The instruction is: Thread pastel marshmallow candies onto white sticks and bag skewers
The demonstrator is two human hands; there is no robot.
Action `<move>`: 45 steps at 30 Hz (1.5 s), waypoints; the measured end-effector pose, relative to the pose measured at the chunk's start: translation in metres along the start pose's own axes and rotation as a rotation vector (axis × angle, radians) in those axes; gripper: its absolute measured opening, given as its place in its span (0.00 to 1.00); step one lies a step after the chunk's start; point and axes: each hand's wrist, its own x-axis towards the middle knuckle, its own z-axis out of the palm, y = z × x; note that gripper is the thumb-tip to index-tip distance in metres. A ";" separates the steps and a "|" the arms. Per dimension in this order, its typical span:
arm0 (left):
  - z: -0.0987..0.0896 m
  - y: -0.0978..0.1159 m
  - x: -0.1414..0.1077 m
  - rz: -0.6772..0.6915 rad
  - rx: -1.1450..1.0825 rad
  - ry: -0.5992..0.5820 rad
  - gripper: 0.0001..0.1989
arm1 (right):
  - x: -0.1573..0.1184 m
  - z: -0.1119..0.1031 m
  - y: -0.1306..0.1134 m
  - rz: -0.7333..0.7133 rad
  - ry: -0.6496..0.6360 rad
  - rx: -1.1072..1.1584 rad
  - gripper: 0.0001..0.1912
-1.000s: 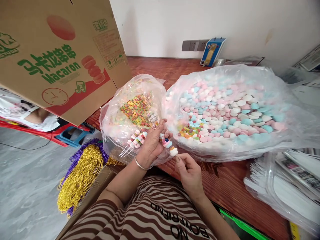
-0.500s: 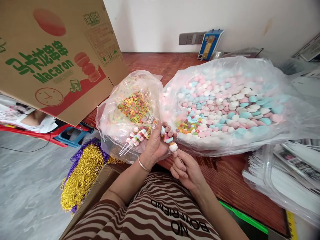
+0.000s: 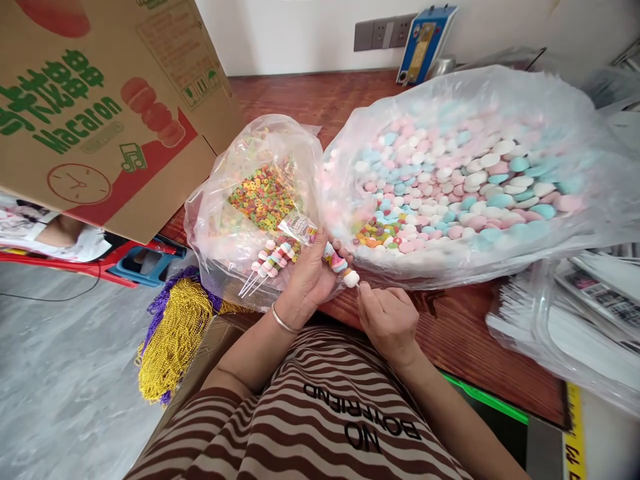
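My left hand [image 3: 313, 273] is closed around the upper part of a candy skewer [image 3: 351, 278], whose pink, blue, orange and white pieces show past the fingers. A small printed plastic wrapper [image 3: 299, 227] sticks out above the thumb of that hand. My right hand [image 3: 387, 317] is a fist on the skewer's thin stick, just below the lowest white piece. Several finished-looking skewers [image 3: 273, 260] with white sticks lie to the left of my left hand, on the clear bag of ring candies [image 3: 265, 200]. To the right, a large clear bag holds pastel marshmallow discs [image 3: 465, 193].
A Macaron cardboard box [image 3: 125, 133] stands at the left. On the wooden table [image 3: 300, 90] a blue device [image 3: 425, 43] sits by the wall sockets [image 3: 383, 33]. White sticks and papers [image 3: 590, 320] lie at the right. Gold and purple bead strings [image 3: 175, 340] hang lower left.
My right hand has turned from a loose finger pinch into a tighter fist on the stick, slightly to the right. The camera view has shifted a little, and the wrapper shows more fully.
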 end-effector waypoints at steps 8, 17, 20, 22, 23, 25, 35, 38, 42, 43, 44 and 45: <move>-0.009 -0.011 -0.004 -0.089 -0.049 -0.143 0.17 | 0.010 0.006 -0.026 0.734 -0.308 1.245 0.18; -0.015 -0.012 -0.006 -0.052 0.089 -0.193 0.16 | 0.015 0.008 -0.014 0.436 0.004 0.555 0.13; -0.015 0.005 -0.005 0.045 0.094 -0.190 0.19 | 0.012 0.001 -0.014 0.393 -0.057 0.552 0.15; -0.015 0.016 -0.003 0.125 0.071 -0.180 0.21 | 0.011 -0.002 -0.017 0.426 -0.127 0.651 0.17; -0.015 0.019 -0.002 0.153 0.066 -0.179 0.22 | 0.011 -0.002 -0.020 0.428 -0.148 0.661 0.17; -0.014 0.021 0.000 0.204 0.063 -0.178 0.21 | 0.009 -0.001 -0.023 0.363 -0.119 0.543 0.14; 0.002 0.012 0.000 0.179 -0.120 -0.115 0.14 | -0.002 -0.004 -0.020 0.191 0.008 0.312 0.10; 0.003 0.014 -0.003 0.163 -0.146 -0.135 0.16 | 0.000 -0.007 -0.029 0.608 -0.236 1.053 0.16; 0.004 0.009 -0.004 0.104 -0.129 -0.175 0.18 | 0.001 -0.003 -0.036 0.699 -0.358 1.307 0.17; 0.005 0.005 -0.005 0.088 -0.119 -0.189 0.17 | 0.002 -0.001 -0.035 0.624 -0.307 1.153 0.18; 0.006 0.001 -0.005 0.073 -0.104 -0.197 0.17 | 0.003 0.001 -0.033 0.538 -0.239 0.968 0.18; 0.007 -0.003 -0.006 0.060 -0.084 -0.197 0.16 | 0.005 0.004 -0.031 0.463 -0.170 0.802 0.18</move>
